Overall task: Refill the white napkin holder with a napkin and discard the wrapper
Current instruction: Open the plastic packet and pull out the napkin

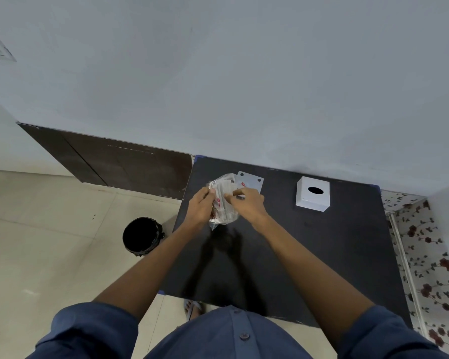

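Note:
A plastic-wrapped napkin pack (224,203), clear film with red print, is held above the black table (322,250) at its far left. My left hand (200,207) grips the pack's left side. My right hand (246,204) pinches the wrapper at the pack's upper right. The white napkin holder (313,195), a box with an oval slot on top, stands on the table to the right, apart from both hands. A flat white plate with holes (252,182), perhaps the holder's base, lies behind the pack.
A black round bin (142,235) stands on the tiled floor left of the table. The wall runs right behind the table. A floral-patterned surface (425,255) borders the table's right edge. My foot (192,308) shows under the near edge.

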